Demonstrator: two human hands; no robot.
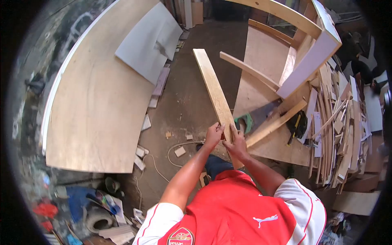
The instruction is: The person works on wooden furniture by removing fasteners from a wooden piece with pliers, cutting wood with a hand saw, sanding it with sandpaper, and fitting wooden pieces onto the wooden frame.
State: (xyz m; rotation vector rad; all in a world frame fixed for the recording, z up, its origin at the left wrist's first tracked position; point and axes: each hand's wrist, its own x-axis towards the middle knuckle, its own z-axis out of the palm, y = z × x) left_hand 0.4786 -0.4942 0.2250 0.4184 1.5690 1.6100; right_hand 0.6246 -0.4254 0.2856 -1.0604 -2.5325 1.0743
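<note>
A long, narrow wooden plank [212, 87] slants away from my body, its near end by my waist. My left hand [214, 136] is closed at the plank's left edge, with fingertips on its face. My right hand [236, 141] grips the plank from the right, thumb and fingers round it. Between the hands shows a small dark red spot that I cannot make out. Just beyond my right hand lies a handsaw [246, 121] with a green handle, its blade partly hidden. Another wooden strip [277, 123] slants beside it.
A large plywood sheet [98, 106] with a white panel [149, 45] on it stands left. At right are a wooden frame [306, 65], a plywood sheet [281, 149], a black-and-yellow item [297, 125] and stacked offcuts [339, 126]. A cable [169, 153] and wood blocks [179, 152] lie on the floor.
</note>
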